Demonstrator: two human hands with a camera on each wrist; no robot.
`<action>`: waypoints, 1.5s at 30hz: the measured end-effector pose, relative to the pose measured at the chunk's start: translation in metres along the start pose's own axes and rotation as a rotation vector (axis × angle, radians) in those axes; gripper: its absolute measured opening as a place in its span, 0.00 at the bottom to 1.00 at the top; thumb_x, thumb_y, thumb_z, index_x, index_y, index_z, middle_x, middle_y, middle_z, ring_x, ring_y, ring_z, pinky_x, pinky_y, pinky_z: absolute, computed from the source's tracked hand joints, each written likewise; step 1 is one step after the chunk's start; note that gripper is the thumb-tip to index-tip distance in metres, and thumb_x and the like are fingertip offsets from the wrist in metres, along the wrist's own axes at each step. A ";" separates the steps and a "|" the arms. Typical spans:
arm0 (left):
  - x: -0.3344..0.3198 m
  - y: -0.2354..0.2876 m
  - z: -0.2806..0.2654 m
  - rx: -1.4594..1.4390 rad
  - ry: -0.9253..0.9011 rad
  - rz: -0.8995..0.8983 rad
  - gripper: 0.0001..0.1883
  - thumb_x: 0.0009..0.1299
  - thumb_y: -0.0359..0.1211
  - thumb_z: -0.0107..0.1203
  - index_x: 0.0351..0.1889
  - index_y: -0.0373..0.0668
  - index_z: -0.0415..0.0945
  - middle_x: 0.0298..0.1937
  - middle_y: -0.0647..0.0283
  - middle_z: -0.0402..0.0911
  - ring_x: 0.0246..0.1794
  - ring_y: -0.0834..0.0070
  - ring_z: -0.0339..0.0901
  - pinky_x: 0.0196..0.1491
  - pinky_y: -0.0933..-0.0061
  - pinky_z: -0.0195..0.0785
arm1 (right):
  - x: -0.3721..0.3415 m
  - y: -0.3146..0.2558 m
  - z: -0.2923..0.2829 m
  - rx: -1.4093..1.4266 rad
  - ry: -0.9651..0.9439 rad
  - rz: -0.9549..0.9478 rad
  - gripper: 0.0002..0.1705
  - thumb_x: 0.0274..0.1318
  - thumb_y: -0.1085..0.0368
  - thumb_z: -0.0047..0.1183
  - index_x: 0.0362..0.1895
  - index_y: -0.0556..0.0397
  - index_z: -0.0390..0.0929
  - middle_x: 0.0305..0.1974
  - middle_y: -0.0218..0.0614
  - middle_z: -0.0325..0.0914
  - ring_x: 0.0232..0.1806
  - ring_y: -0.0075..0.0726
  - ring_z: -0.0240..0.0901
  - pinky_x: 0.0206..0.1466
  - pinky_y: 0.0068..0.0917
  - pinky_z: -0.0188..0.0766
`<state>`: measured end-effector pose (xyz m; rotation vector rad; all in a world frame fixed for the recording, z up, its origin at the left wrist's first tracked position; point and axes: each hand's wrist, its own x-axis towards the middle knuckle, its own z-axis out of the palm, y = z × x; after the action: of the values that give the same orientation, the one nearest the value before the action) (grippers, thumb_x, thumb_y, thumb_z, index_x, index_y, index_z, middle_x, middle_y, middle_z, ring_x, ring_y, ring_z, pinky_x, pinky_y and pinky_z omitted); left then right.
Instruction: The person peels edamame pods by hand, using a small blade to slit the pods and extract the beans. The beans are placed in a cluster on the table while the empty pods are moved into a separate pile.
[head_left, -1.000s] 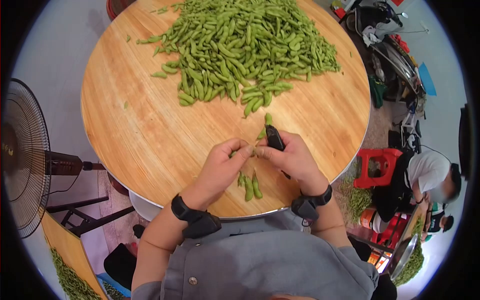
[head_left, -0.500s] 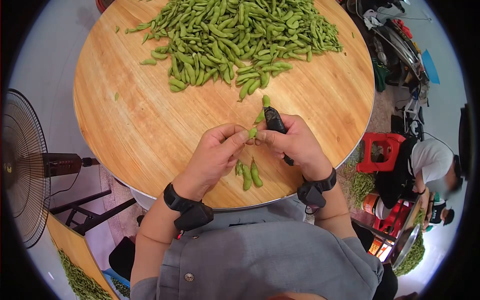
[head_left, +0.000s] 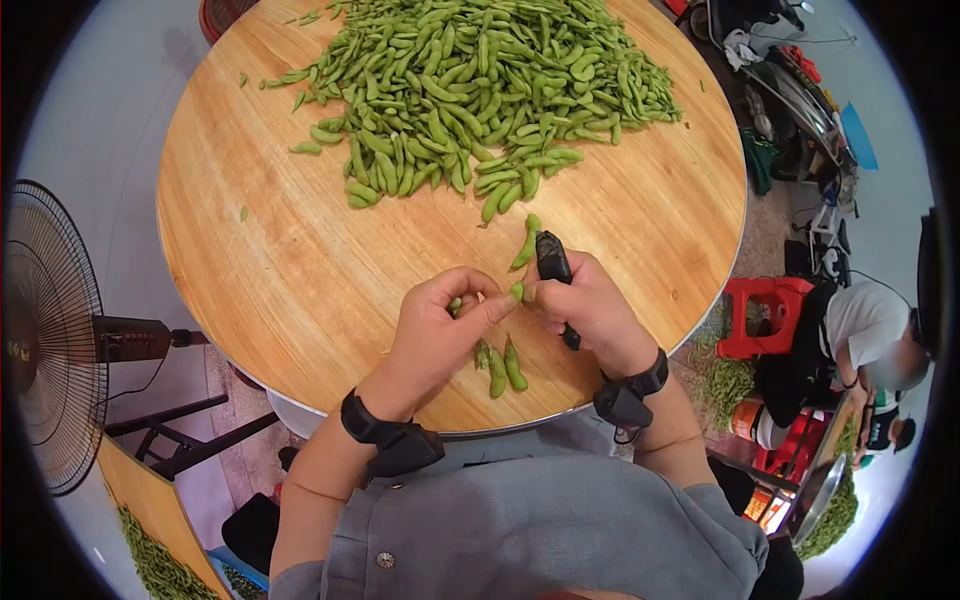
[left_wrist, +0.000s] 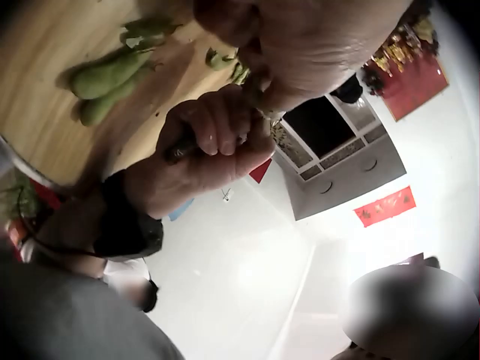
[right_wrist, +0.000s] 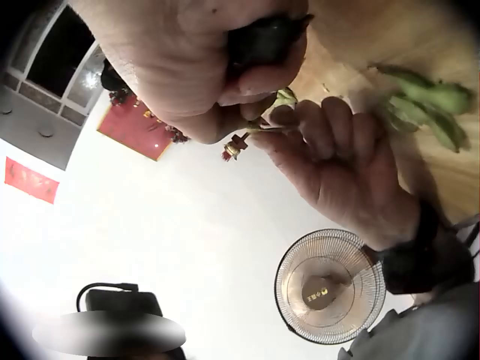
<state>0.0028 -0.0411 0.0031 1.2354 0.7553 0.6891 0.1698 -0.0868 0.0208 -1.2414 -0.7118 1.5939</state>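
Note:
My left hand (head_left: 440,325) pinches a green edamame pod (head_left: 517,290) between thumb and forefinger. Part of another pod (head_left: 455,305) shows under its curled fingers. Pressed close to the pinched pod, my right hand (head_left: 590,305) grips a black elongated tool (head_left: 553,257) in its curled fingers; the working end is hidden. In the right wrist view, the tool's dark body (right_wrist: 262,43) pokes out of the fist. Just beyond the right hand lies a single pod (head_left: 525,243). Several pods (head_left: 497,372) rest on the round wooden table (head_left: 270,260) below the hands.
A large heap of edamame pods (head_left: 480,90) covers the table's far side. A standing fan (head_left: 50,340) is at the left. On the right are a red stool (head_left: 755,318), a seated person (head_left: 865,315) and a metal basin (head_left: 820,495).
The pod showed more fully between my fingertips half a second ago; now only a small part shows. My right fingers have curled in more, still holding the black tool.

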 end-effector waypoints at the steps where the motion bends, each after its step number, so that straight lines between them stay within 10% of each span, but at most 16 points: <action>1: -0.002 0.002 0.001 0.073 0.006 0.049 0.08 0.62 0.31 0.57 0.25 0.38 0.71 0.18 0.74 0.62 0.18 0.90 0.57 0.20 0.85 0.50 | -0.001 0.000 0.000 -0.003 -0.004 -0.003 0.04 0.44 0.69 0.49 0.27 0.56 0.71 0.16 0.24 0.65 0.15 0.16 0.59 0.18 0.15 0.54; 16: -0.005 -0.003 -0.006 0.285 -0.158 0.140 0.08 0.64 0.31 0.54 0.29 0.36 0.69 0.21 0.69 0.69 0.22 0.86 0.65 0.25 0.82 0.59 | -0.003 0.004 0.001 0.071 -0.103 0.099 0.04 0.44 0.69 0.49 0.26 0.56 0.72 0.16 0.25 0.64 0.14 0.17 0.57 0.18 0.15 0.54; 24: -0.007 -0.005 0.002 0.666 -0.005 0.355 0.06 0.60 0.29 0.48 0.30 0.35 0.66 0.25 0.52 0.69 0.26 0.55 0.69 0.29 0.64 0.64 | 0.000 0.007 0.008 -0.244 0.042 -0.009 0.03 0.44 0.70 0.50 0.25 0.56 0.72 0.15 0.24 0.65 0.14 0.15 0.60 0.17 0.15 0.55; 28: -0.005 -0.014 0.000 0.716 0.054 0.480 0.06 0.61 0.29 0.46 0.32 0.34 0.67 0.24 0.52 0.70 0.24 0.59 0.70 0.29 0.66 0.65 | -0.003 0.002 0.012 -0.276 0.049 0.022 0.02 0.45 0.71 0.50 0.26 0.56 0.72 0.16 0.23 0.66 0.14 0.15 0.60 0.17 0.14 0.55; 33: -0.007 -0.006 0.000 -0.082 -0.072 -0.087 0.08 0.68 0.31 0.42 0.38 0.38 0.70 0.21 0.69 0.68 0.20 0.86 0.64 0.22 0.82 0.57 | -0.007 -0.005 0.014 -0.078 0.052 0.002 0.02 0.46 0.72 0.50 0.27 0.56 0.71 0.17 0.24 0.66 0.15 0.15 0.59 0.17 0.14 0.55; 45: -0.008 0.002 -0.005 -0.259 -0.065 -0.185 0.11 0.71 0.33 0.45 0.42 0.35 0.74 0.29 0.69 0.74 0.25 0.87 0.69 0.28 0.86 0.63 | -0.010 -0.001 0.010 -0.009 0.128 -0.011 0.06 0.51 0.66 0.53 0.31 0.54 0.72 0.21 0.24 0.68 0.17 0.14 0.60 0.18 0.14 0.54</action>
<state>-0.0060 -0.0442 0.0057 0.9350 0.6935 0.5721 0.1606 -0.0948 0.0291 -1.3307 -0.6442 1.4897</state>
